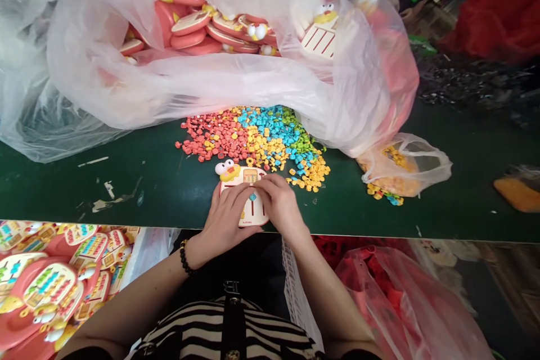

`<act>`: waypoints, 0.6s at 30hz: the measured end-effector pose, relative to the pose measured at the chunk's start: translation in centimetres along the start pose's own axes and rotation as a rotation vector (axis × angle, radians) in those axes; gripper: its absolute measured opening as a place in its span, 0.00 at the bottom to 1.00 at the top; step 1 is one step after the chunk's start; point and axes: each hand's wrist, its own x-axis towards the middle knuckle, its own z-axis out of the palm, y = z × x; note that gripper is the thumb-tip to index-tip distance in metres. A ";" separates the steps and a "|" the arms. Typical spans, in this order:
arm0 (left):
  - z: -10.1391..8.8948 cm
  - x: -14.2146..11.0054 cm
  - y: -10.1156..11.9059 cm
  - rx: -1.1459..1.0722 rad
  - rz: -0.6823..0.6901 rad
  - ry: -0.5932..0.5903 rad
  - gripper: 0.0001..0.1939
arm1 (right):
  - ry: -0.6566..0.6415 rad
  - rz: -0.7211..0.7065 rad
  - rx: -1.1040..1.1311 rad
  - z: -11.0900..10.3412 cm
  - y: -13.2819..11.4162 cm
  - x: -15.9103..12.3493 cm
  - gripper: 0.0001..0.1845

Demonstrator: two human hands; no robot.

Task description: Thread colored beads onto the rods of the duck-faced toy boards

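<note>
Left hand and right hand flat on one duck-topped toy board
Fingers spread, pressing, not gripping; board at 12 o'clock on the green table. Beyond: one heap of coloured beads, then one large plastic bag.

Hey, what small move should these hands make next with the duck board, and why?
Probably the right hand should reach for one piece from the pile of coloured pieces while the left hand steadies the duck-faced board. The pile lies just beyond the board, and what shows of its face looks sparsely filled, unlike the filled boards at lower left.
</note>
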 end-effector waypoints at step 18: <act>0.5 0.2 0.3 0.079 0.146 0.039 0.22 | 0.156 0.165 0.244 1.0 1.6 1.5 0.12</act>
